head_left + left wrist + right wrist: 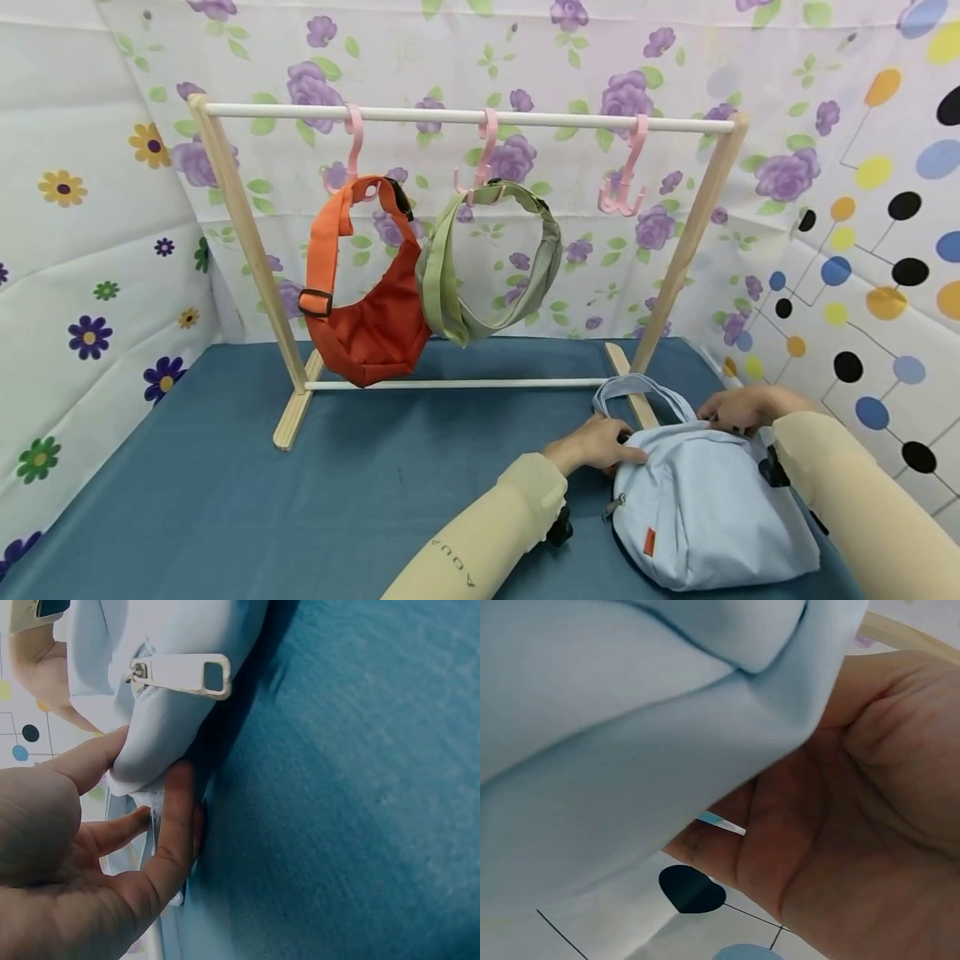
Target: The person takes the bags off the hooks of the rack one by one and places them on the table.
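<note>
A light blue bag (705, 508) with a small orange tag and a top handle (637, 383) lies on the blue cloth at the right front. My left hand (596, 443) pinches its upper left edge. In the left wrist view, the thumb presses the front fabric and fingers reach behind, close below a metal zipper pull (184, 675). At the bag's upper right edge, my right hand (750, 408) grips the fabric. The right wrist view shows that palm (870, 802) against the underside of the cloth, with some fingertips hidden behind the bag.
Behind the bag stands a wooden rack with a white rail (420, 114). Pink hooks hang from it: one holds an orange bag (367, 333), one a green bag (442, 283), and the right hook (621, 200) is bare. The rack's right foot (618, 358) is close to the blue bag.
</note>
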